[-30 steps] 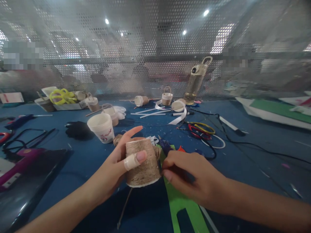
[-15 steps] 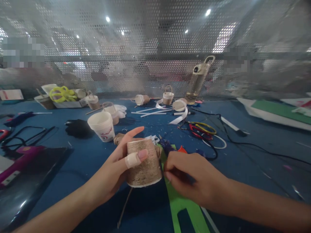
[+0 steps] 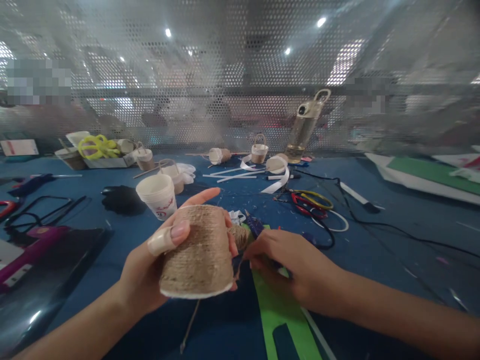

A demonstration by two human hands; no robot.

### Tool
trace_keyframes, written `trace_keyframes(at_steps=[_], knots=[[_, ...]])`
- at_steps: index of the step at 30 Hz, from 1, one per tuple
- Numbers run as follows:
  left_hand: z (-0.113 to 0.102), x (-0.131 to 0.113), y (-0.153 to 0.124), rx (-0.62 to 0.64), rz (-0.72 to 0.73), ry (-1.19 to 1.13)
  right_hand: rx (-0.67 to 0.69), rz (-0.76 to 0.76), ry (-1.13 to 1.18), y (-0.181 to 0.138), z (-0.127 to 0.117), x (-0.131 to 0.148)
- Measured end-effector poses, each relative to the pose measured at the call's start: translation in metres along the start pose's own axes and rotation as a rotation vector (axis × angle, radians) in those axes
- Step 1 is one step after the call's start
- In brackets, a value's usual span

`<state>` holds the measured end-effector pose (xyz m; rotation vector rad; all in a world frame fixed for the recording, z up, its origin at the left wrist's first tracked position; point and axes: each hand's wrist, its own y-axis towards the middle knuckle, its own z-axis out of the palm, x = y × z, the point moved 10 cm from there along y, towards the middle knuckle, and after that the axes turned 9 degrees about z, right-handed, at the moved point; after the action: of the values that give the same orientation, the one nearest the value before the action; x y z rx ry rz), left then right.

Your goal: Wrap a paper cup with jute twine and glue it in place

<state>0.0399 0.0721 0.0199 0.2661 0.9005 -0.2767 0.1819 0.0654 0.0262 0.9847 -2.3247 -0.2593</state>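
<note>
My left hand (image 3: 150, 267) is wrapped around a paper cup (image 3: 198, 255) covered in brown twine, its thumb in front and fingertips showing at the right side. A bandage-like wrap covers that thumb. The cup is slightly tilted, with a white rim along its bottom edge. Just right of it, my right hand (image 3: 288, 265) is closed in a pinch on a thin strand of twine (image 3: 239, 265). Behind the hands lies a ball of twine (image 3: 239, 237), partly hidden by the cup. A dark blue tool (image 3: 255, 223) with a pointed tip lies beyond my right hand.
Green sheet material (image 3: 272, 310) lies under my right hand. White stacked paper cups (image 3: 156, 195) stand at left, near a black bundle (image 3: 122, 199). Red-handled pliers (image 3: 305, 206), white strips (image 3: 236, 175) and a tilted bottle (image 3: 303, 127) are farther back. A purple-edged power strip (image 3: 32, 250) sits left.
The twine-covered cup has moved left and closer, turning in my left hand. My right hand has shifted slightly left, and the twine ball now shows more.
</note>
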Motion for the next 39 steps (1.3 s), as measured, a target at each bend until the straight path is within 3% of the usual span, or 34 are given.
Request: trace_keyframes(at_steps=[3, 6, 9, 12, 15, 21, 25, 31, 33, 36, 39], knots=[[0.014, 0.005, -0.004, 0.153, -0.051, -0.067, -0.01, -0.127, -0.112, 0.0, 0.009, 0.011], [0.022, 0.008, -0.007, 0.227, -0.062, -0.101, -0.003, -0.201, -0.154, 0.001, 0.016, 0.017], [0.027, 0.01, -0.009, 0.29, -0.061, -0.133, 0.015, -0.178, -0.152, 0.003, 0.017, 0.012], [0.037, 0.011, -0.014, 0.433, -0.069, -0.203, -0.099, -0.142, -0.263, 0.004, 0.005, 0.005], [0.036, 0.01, -0.012, 0.461, -0.05, -0.225, -0.163, -0.121, -0.346, 0.004, -0.004, 0.0], [0.029, 0.012, -0.007, 0.375, -0.046, -0.146, -0.092, -0.114, -0.313, 0.002, -0.005, -0.007], [0.016, 0.013, -0.003, 0.287, -0.018, -0.087, -0.093, 0.013, -0.396, -0.002, -0.016, -0.023], [-0.033, 0.014, 0.009, -0.113, -0.014, 0.127, -0.024, 0.145, -0.524, -0.022, -0.014, -0.048], [-0.038, 0.011, 0.01, -0.19, 0.004, 0.149, 0.003, 0.141, -0.509, -0.027, -0.011, -0.05], [-0.04, 0.011, 0.01, -0.255, -0.016, 0.153, 0.094, 0.146, -0.442, -0.028, -0.006, -0.053], [-0.037, 0.015, 0.01, -0.238, -0.043, 0.158, 0.16, 0.181, -0.391, -0.025, -0.004, -0.058]])
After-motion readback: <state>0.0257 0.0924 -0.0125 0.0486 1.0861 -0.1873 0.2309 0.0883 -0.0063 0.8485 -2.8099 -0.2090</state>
